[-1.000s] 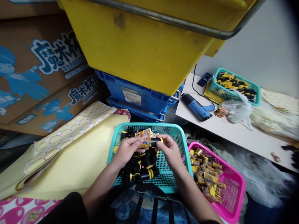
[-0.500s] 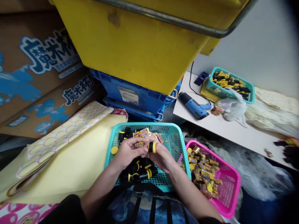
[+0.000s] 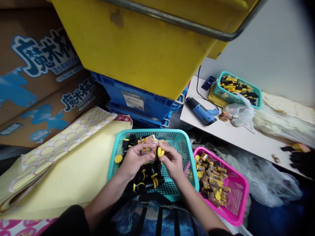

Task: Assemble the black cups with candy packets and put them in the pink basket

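Observation:
Over the turquoise basket (image 3: 190,164), my left hand (image 3: 133,160) is closed around a small black bottle (image 3: 148,151) in a colourful printed sleeve, held on its side. My right hand (image 3: 174,162) pinches the yellow cap (image 3: 160,151) at the bottle's right end between thumb and fingers. The cap looks slightly tilted; whether it is loose from the bottle I cannot tell. Black bottles with yellow rings (image 3: 149,183) lie in the basket below my hands. Behind my fingers are flat printed sleeves (image 3: 147,139), partly hidden.
At right, a pink basket (image 3: 240,208) holds many sleeved bottles (image 3: 215,180). A blue heat gun (image 3: 201,111) and a small turquoise basket (image 3: 225,93) stand on the white table (image 3: 194,123). Ahead hangs a yellow bin (image 3: 137,49) over blue crates (image 3: 133,100); cartons (image 3: 46,78) are left.
My right hand has shifted from loosely cupping the bottle's end to pinching its yellow cap, which now sits tilted. My left hand keeps its hold. The view has turned slightly right.

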Tool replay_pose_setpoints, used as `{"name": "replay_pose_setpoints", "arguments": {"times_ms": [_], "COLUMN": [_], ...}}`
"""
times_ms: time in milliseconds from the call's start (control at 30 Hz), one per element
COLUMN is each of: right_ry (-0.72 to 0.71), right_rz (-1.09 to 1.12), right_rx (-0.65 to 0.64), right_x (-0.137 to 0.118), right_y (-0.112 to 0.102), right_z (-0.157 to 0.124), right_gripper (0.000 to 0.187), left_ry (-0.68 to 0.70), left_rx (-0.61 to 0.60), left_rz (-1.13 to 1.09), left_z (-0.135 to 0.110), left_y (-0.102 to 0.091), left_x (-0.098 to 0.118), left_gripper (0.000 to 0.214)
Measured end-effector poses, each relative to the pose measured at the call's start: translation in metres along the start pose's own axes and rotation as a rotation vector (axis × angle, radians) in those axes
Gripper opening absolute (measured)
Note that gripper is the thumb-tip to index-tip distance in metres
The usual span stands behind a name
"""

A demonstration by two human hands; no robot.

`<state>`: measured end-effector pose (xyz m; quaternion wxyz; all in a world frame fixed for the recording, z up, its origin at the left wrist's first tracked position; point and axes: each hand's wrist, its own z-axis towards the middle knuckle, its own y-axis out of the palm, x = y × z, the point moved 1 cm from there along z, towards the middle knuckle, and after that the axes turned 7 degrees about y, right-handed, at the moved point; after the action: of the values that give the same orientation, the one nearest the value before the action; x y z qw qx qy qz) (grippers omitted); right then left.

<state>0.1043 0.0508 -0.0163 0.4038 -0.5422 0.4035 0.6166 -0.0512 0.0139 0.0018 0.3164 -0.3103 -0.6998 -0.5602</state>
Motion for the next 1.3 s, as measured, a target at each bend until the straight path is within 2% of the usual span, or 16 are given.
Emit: {"name": "replay_pose_setpoints", "arguments": {"times_ms": [233, 333, 400, 467, 533, 600, 700, 800, 900, 1033, 1100, 1200, 1300], "right_ry": [0.141, 0.076, -0.03, -0.14, -0.212, -0.214, -0.096, 0.038, 0.185, 0.563, 0.688, 0.692, 0.641], "right_rz": [0.194, 0.026, -0.175, -0.276, -0.222, -0.097, -0.02, -0.048, 0.082, 0.464, 0.613, 0.626, 0.58], "right_rx": [-0.229, -0.261, -0.238, -0.202, -0.117, 0.04, 0.19, 0.147, 0.004, -0.327, -0.414, -0.358, -0.293], "right_x": [-0.009, -0.018, -0.026, -0.031, -0.031, -0.028, -0.022, -0.021, -0.022, -0.021, -0.021, -0.02, -0.019], "right_y": [0.0, 0.0, 0.003, 0.005, 0.005, 0.002, -0.002, -0.001, 0.005, 0.013, 0.014, 0.013, 0.015], "right_z": [0.008, 0.008, 0.005, 0.0, -0.004, -0.004, 0.003, 0.011, 0.015, 0.015, 0.015, 0.014, 0.011], "right_gripper": [0.04, 0.037, 0.041, 0.029, 0.023, 0.027, 0.023, 0.016, 0.017, 0.042, 0.041, 0.034, 0.04], "left_ry": [-0.049, -0.032, 0.013, 0.06, 0.09, 0.107, 0.12, 0.143, 0.165, 0.112, 0.077, 0.09, 0.119], "left_rx": [-0.01, 0.041, 0.111, 0.164, 0.183, 0.184, 0.158, 0.118, 0.087, 0.054, 0.024, -0.035, -0.109], "left_rz": [-0.045, -0.015, 0.014, 0.046, 0.085, 0.128, 0.173, 0.189, 0.192, 0.205, 0.231, 0.25, 0.231], "left_z": [-0.001, 0.001, 0.003, 0.006, 0.008, 0.009, 0.009, 0.007, 0.006, 0.001, -0.001, -0.002, -0.002], "left_y": [-0.003, -0.006, -0.008, -0.011, -0.013, -0.014, -0.014, -0.013, -0.011, -0.008, -0.006, -0.003, 0.0], "left_x": [0.003, 0.003, 0.003, 0.002, 0.001, 0.0, -0.001, 0.0, 0.001, 0.002, 0.002, 0.005, 0.009], "left_gripper": [0.029, 0.031, 0.032, 0.034, 0.035, 0.034, 0.032, 0.031, 0.029, 0.03, 0.03, 0.028, 0.025]}}
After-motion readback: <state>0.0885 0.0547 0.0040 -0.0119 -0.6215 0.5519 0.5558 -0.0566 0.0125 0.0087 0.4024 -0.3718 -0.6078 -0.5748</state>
